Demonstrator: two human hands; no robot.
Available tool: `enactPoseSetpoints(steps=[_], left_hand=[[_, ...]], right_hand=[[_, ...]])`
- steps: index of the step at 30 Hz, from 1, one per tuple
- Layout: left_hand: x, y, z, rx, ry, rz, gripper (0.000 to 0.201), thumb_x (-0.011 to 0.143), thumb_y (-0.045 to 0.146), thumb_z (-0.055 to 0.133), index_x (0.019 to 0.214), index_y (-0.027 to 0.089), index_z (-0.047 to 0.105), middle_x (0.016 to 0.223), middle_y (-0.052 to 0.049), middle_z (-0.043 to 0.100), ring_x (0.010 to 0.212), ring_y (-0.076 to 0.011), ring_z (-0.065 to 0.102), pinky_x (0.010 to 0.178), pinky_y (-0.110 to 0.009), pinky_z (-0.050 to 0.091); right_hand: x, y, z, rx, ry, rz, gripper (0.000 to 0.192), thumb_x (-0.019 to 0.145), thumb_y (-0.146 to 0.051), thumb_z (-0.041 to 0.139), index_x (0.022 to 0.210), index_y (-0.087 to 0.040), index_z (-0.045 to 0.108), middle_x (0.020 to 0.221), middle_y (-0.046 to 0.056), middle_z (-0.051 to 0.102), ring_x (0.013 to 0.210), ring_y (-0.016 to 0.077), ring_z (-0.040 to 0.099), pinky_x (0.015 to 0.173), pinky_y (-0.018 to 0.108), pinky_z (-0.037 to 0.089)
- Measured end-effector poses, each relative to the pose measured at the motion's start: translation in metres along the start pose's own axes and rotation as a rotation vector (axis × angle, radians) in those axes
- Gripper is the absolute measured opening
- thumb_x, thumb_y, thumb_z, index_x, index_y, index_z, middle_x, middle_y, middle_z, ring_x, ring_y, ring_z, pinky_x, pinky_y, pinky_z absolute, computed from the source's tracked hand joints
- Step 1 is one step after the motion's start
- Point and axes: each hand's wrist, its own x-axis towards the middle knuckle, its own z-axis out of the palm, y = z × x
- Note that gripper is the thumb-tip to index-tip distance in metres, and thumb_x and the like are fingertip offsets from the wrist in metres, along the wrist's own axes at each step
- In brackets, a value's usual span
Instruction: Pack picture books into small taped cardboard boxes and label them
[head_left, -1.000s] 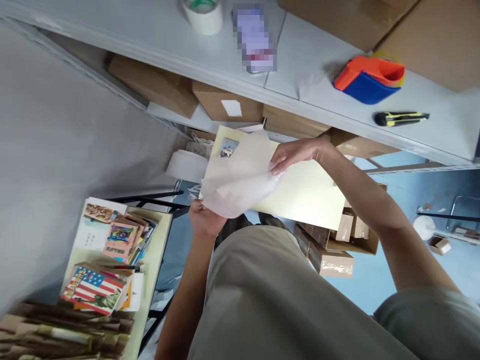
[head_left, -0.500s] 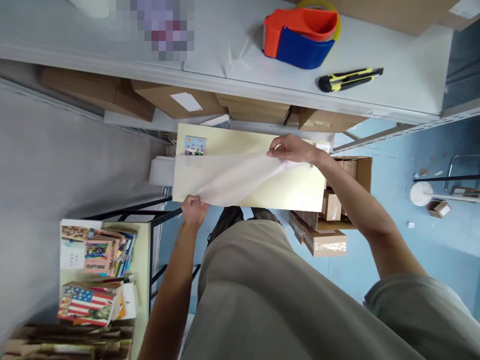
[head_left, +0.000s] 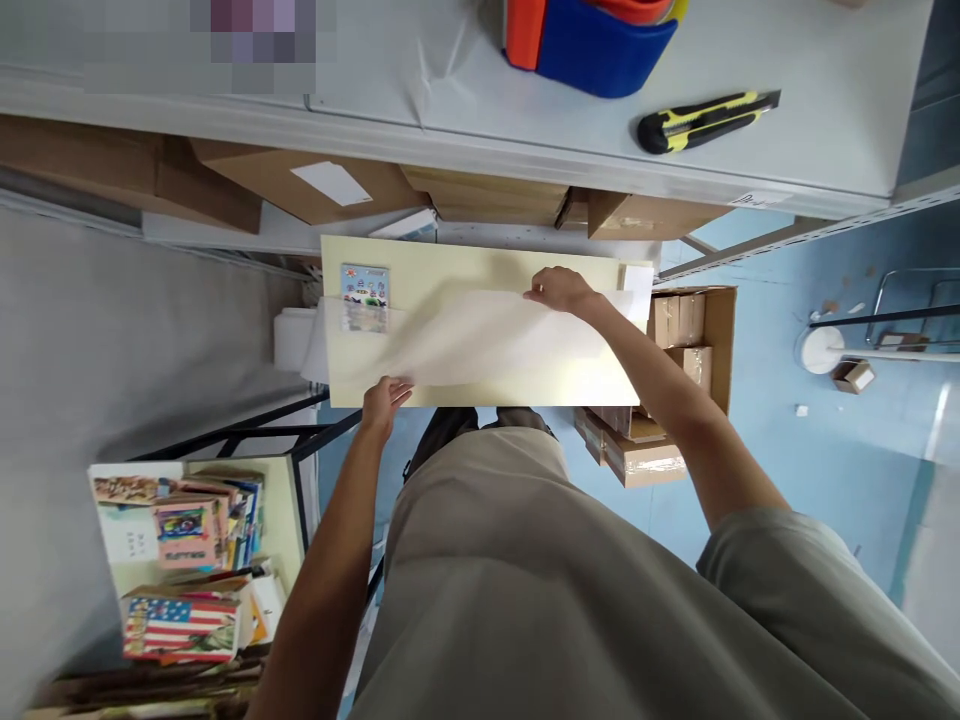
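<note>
A thin translucent white sheet (head_left: 480,340) lies spread over a pale yellow board (head_left: 480,265) below the grey shelf. My left hand (head_left: 384,402) pinches the sheet's near left corner at the board's front edge. My right hand (head_left: 559,290) holds the sheet's far right part, fingers closed on it. A small colourful sticker card (head_left: 364,287) sits at the board's far left, its lower part under the sheet.
On the grey shelf (head_left: 787,150) lie an orange and blue tape dispenser (head_left: 592,40) and a yellow and black utility knife (head_left: 705,120). Cardboard boxes (head_left: 315,185) stand under the shelf. A small table (head_left: 281,510) at lower left carries stacked cards (head_left: 180,625). An open carton (head_left: 690,340) stands at the right.
The crumpled sheet has been pulled out flat over the board. My hands moved apart, the left to the near corner and the right to the far side. The view shifted down.
</note>
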Motion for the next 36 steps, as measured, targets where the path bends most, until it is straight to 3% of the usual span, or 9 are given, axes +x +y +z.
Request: enactPoseSetpoints(steps=[7, 11, 14, 17, 21, 25, 31, 33, 36], left_hand=[[0.012, -0.005, -0.008, 0.161, -0.205, -0.111, 0.011, 0.086, 0.028, 0.081, 0.088, 0.019, 0.075, 0.090, -0.012, 0.084, 0.078, -0.0234, 0.080, 0.087, -0.034, 0.063], [0.015, 0.010, -0.027, 0.525, -0.304, -0.255, 0.022, 0.083, 0.032, 0.091, 0.075, 0.019, 0.076, 0.079, -0.017, 0.082, 0.077, -0.0352, 0.082, 0.087, -0.044, 0.064], [0.029, 0.031, -0.041, 0.709, -0.082, 0.172, 0.018, 0.089, 0.036, 0.089, 0.083, 0.022, 0.079, 0.100, -0.018, 0.086, 0.115, -0.0448, 0.084, 0.117, -0.054, 0.059], [0.056, 0.054, -0.044, 0.680, -0.003, 0.639, 0.038, 0.090, 0.036, 0.090, 0.124, 0.021, 0.081, 0.162, -0.023, 0.071, 0.162, -0.0461, 0.057, 0.142, -0.057, 0.035], [0.098, 0.072, -0.037, 0.843, -0.164, 0.735, 0.089, 0.088, 0.047, 0.095, 0.163, 0.010, 0.063, 0.192, -0.031, 0.028, 0.182, -0.0533, 0.019, 0.147, -0.067, 0.015], [0.120, 0.069, -0.041, 1.052, -0.166, 0.735, 0.096, 0.102, 0.053, 0.077, 0.181, 0.010, 0.043, 0.195, -0.029, 0.019, 0.185, -0.0489, 0.011, 0.147, -0.067, 0.018], [0.133, 0.064, -0.057, 1.131, -0.164, 0.799, 0.089, 0.104, 0.051, 0.070, 0.180, 0.011, 0.046, 0.193, -0.028, 0.029, 0.182, -0.0488, 0.023, 0.144, -0.066, 0.030], [0.140, 0.072, -0.055, 1.083, -0.160, 0.826, 0.078, 0.105, 0.049, 0.068, 0.173, 0.014, 0.055, 0.189, -0.027, 0.039, 0.178, -0.0491, 0.032, 0.142, -0.067, 0.033], [0.155, 0.093, -0.040, 0.981, -0.136, 0.866, 0.060, 0.108, 0.041, 0.062, 0.162, 0.016, 0.064, 0.175, -0.027, 0.057, 0.168, -0.0472, 0.048, 0.140, -0.065, 0.038]], right_hand=[[0.030, 0.012, 0.029, -0.132, 0.029, 0.114, 0.057, 0.110, -0.071, 0.073, 0.122, -0.016, 0.082, 0.132, 0.024, 0.081, 0.131, 0.0374, 0.070, 0.113, 0.042, 0.049], [0.028, 0.026, 0.059, -0.224, -0.017, 0.201, 0.068, 0.111, -0.076, 0.066, 0.131, -0.012, 0.078, 0.136, 0.031, 0.079, 0.129, 0.0395, 0.071, 0.110, 0.043, 0.050], [0.023, 0.034, 0.079, -0.220, -0.003, 0.251, 0.063, 0.112, -0.071, 0.066, 0.134, -0.013, 0.077, 0.136, 0.033, 0.078, 0.126, 0.0408, 0.073, 0.109, 0.045, 0.050], [0.015, 0.039, 0.089, -0.187, 0.020, 0.309, 0.057, 0.116, -0.063, 0.064, 0.139, -0.013, 0.074, 0.136, 0.032, 0.078, 0.125, 0.0409, 0.072, 0.109, 0.045, 0.050], [0.001, 0.030, 0.100, -0.189, 0.199, 0.286, 0.054, 0.120, -0.053, 0.055, 0.151, -0.011, 0.067, 0.156, 0.032, 0.067, 0.144, 0.0416, 0.062, 0.125, 0.051, 0.044], [-0.004, -0.035, 0.138, -0.162, 0.388, 0.239, 0.049, 0.121, -0.039, 0.052, 0.158, -0.009, 0.065, 0.170, 0.031, 0.056, 0.159, 0.0413, 0.053, 0.129, 0.057, 0.047], [0.035, -0.207, 0.227, 0.097, 0.193, -0.176, 0.032, 0.122, -0.027, 0.052, 0.142, -0.018, 0.075, 0.144, 0.019, 0.077, 0.138, 0.0317, 0.069, 0.123, 0.046, 0.057], [0.056, -0.246, 0.245, 0.144, 0.142, -0.111, 0.030, 0.121, -0.025, 0.054, 0.143, -0.018, 0.073, 0.142, 0.018, 0.077, 0.136, 0.0321, 0.070, 0.118, 0.045, 0.060], [0.081, -0.273, 0.257, 0.185, 0.104, 0.070, 0.029, 0.118, -0.022, 0.057, 0.144, -0.015, 0.067, 0.145, 0.021, 0.074, 0.136, 0.0329, 0.070, 0.114, 0.045, 0.061]])
